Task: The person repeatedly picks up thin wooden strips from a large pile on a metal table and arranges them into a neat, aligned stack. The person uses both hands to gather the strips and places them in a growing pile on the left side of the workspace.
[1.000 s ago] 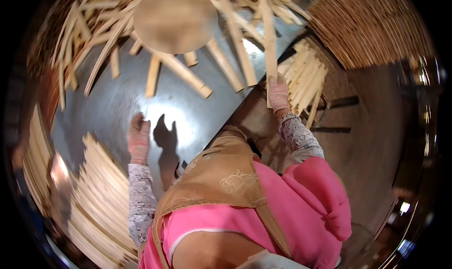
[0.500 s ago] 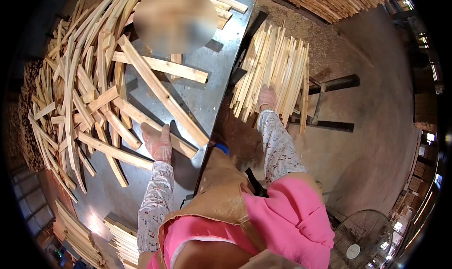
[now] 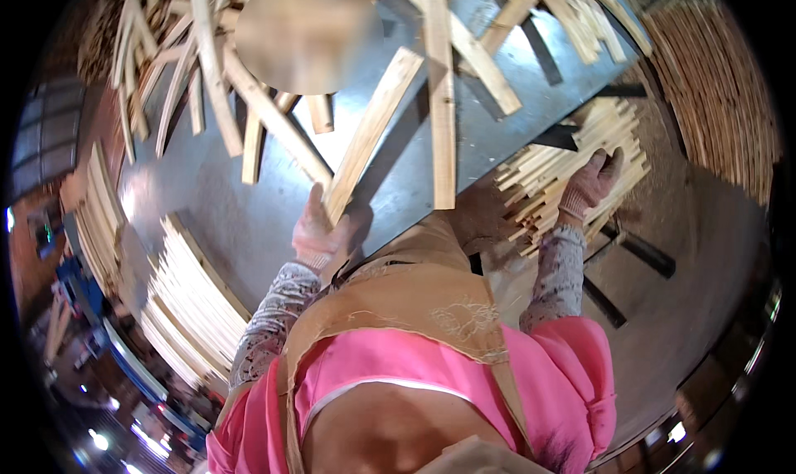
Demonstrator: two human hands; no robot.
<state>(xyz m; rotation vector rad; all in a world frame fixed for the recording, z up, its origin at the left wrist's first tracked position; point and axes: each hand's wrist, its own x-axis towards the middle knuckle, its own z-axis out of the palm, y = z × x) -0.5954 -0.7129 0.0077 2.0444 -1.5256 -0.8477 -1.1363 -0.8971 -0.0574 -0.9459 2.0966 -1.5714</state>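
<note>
My left hand (image 3: 317,240), in a pale pinkish glove, is closed around the near end of a wooden strip (image 3: 375,130). That strip is tilted up over the metal table, its far end pointing away and to the right. My right hand (image 3: 590,184), gloved the same way, is over a stack of wooden strips (image 3: 531,192) to the right of the table. Its fingers are loosely curled and apart, with no strip visible in them. Another long strip (image 3: 441,101) lies to the right of the held one, its near end close to the table's edge.
Loose strips lie jumbled across the far side of the metal table (image 3: 224,196). Dark metal bars (image 3: 638,250) jut out by the right stack. A tall wood pile (image 3: 713,92) stands far right, and more stacked strips (image 3: 195,308) are at the near left.
My view has turned left, so the table appears rotated. My left hand has lifted one strip's end off the table. My right hand has come off the strips' near part, its fingers now curled.
</note>
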